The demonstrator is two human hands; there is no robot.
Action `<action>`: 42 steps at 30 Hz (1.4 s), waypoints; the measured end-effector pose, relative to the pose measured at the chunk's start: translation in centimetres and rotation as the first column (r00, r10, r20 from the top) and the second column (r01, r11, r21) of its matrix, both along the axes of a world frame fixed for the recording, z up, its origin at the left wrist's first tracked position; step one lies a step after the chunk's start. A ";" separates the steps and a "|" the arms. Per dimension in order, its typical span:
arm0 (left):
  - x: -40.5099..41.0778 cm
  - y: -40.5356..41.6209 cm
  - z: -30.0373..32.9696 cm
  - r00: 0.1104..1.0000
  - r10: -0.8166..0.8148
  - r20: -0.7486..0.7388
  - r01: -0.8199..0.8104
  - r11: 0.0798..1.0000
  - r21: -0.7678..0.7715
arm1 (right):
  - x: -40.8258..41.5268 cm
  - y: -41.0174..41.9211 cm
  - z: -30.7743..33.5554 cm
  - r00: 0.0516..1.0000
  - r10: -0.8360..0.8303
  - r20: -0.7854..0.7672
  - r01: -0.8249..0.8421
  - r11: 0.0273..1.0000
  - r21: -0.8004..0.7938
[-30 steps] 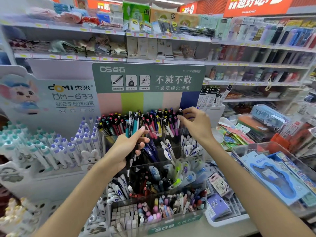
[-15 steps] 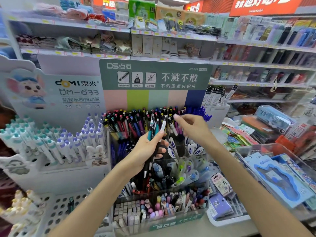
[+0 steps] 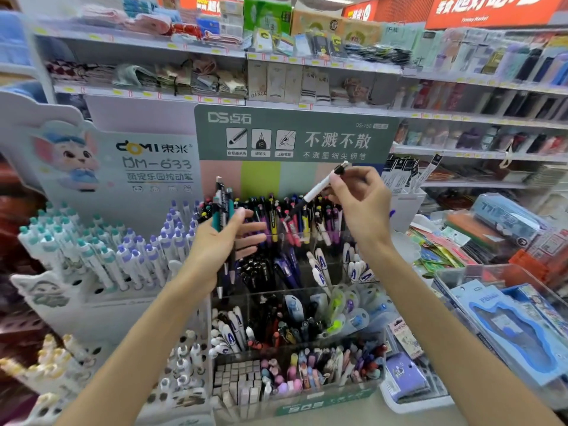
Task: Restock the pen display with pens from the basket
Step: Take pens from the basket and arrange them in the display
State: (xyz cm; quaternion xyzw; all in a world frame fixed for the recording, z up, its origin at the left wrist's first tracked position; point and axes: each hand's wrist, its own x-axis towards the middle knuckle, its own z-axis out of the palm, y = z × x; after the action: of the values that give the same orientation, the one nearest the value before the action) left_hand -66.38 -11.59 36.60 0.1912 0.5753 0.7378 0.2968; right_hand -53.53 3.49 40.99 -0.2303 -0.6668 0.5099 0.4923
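Observation:
A tiered clear pen display (image 3: 295,305) with a green header card stands in front of me, its top row packed with upright colourful pens (image 3: 285,216). My left hand (image 3: 219,244) holds a small bunch of pens (image 3: 222,210), teal and dark, upright against the palm, with the fingers stretched out. My right hand (image 3: 358,201) pinches a single white pen with a black cap (image 3: 322,184), slanted above the top row. No basket is in view.
A white rack of mint and purple capped pens (image 3: 101,253) stands to the left. Clear bins with blue packaged stationery (image 3: 519,327) sit at the right. Shelves of packaged goods (image 3: 276,69) run behind the display.
My right hand has taken one white pen from the bunch and lifted it up over the top row. My left hand has risen a little with the remaining pens.

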 end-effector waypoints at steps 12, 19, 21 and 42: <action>-1.8 -2.4 -0.6 0.993 0.115 0.011 -0.114 0.993 -0.042 | -5.0 -0.4 -3.4 0.857 -0.322 0.403 -0.130 0.621 0.773; -1.9 -2.6 -0.6 0.995 0.104 0.004 -0.103 0.988 -0.115 | -6.1 -0.1 -2.3 0.785 -0.314 0.534 -0.301 0.561 0.771; -1.6 -2.5 -0.4 0.997 0.080 -0.002 -0.080 0.988 -0.133 | -6.3 -0.1 -2.0 0.771 -0.345 0.535 -0.286 0.563 0.776; 3.1 0.3 -1.0 0.932 -0.344 -0.115 0.318 0.927 -0.198 | 0.4 -2.5 -2.7 0.833 0.245 0.496 -0.271 0.962 -0.021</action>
State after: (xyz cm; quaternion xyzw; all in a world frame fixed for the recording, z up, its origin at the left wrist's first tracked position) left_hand -63.25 -11.31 35.63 0.3127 0.6180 0.6070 0.3897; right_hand -53.17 1.00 38.33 -0.2486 -0.8077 0.4788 0.2376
